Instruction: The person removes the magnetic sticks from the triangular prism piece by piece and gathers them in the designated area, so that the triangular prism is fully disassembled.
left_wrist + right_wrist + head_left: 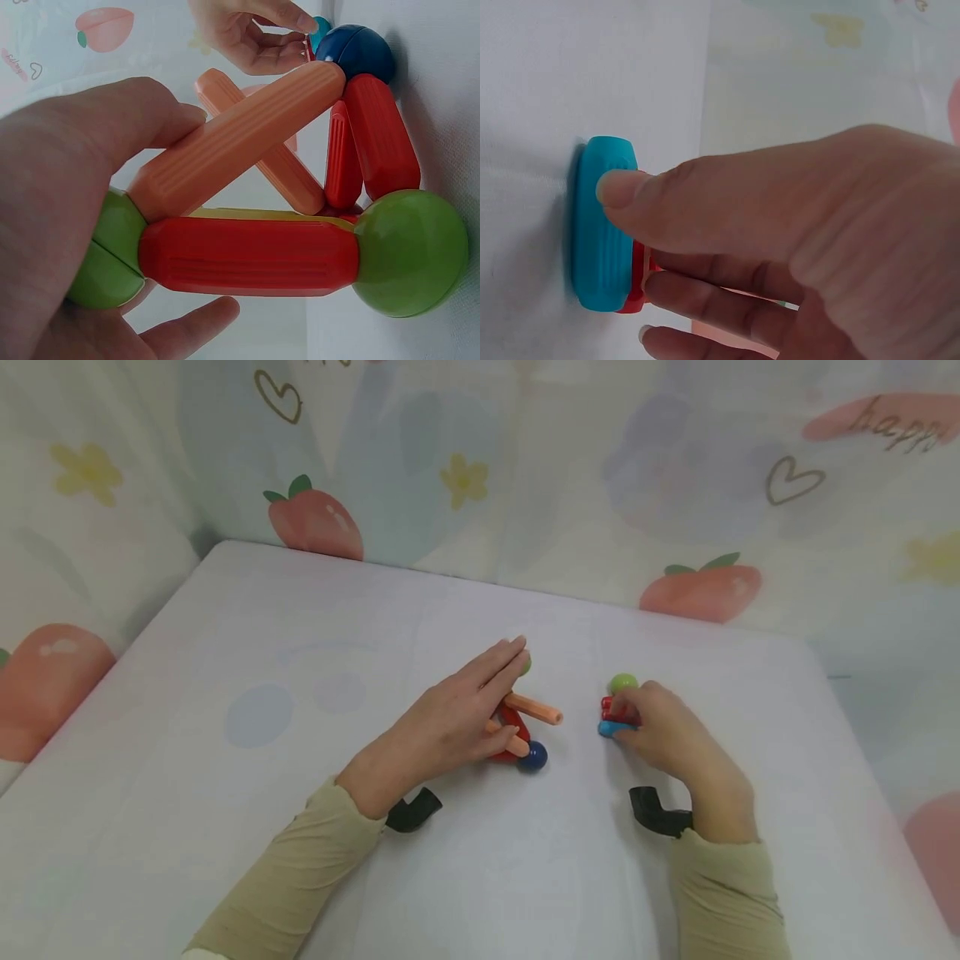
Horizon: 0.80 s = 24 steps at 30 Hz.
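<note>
My left hand (442, 718) holds a frame of toy rods and balls, its thumb on an orange rod (247, 142) beside the upper green ball (109, 255). Below that rod run a red rod (247, 256) and a large green ball (409, 251). A dark blue ball (533, 757) sits at the near corner, and a second orange rod (534, 707) sticks out to the right. My right hand (663, 727) pinches a light blue rod (600, 240) lying on the table, thumb on its face and fingers behind it by a red rod (637, 277).
Beyond the right fingers is a loose light green ball (623, 682). Black curved pieces show by each wrist, one at the left (415, 812) and one at the right (657, 812). A printed cloth wall (525, 485) rises behind the white table (480, 877).
</note>
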### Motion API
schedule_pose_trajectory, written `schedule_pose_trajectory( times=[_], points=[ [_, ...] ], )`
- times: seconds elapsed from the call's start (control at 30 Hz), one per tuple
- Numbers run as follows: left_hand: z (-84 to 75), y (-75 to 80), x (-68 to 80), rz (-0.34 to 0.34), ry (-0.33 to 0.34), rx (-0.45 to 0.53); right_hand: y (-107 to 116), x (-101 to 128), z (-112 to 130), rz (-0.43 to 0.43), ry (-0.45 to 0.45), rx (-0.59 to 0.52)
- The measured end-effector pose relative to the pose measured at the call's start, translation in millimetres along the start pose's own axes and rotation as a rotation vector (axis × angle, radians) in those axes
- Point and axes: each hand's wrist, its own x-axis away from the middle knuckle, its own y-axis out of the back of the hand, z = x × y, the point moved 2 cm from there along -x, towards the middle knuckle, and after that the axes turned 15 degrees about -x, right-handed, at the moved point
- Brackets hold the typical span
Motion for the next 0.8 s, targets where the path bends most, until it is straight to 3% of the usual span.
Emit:
schedule_pose_trajectory(
  times=[0.37, 0.57, 0.8],
  points=[
    [0.0, -1.1, -1.1, 0.013, -0.001, -0.018, -3, -1, -5, -0.050, -0.032, 0.020],
    [0.1, -0.8, -1.0, 0.050, 0.026, 0.028, -3, 0, -6, -0.042, -0.039, 0.027],
    [0.7, -0.8, -1.1, 0.029, 0.024, 0.017, -1, 5, 15, -0.022, 0.116, -0.020]
  ],
)
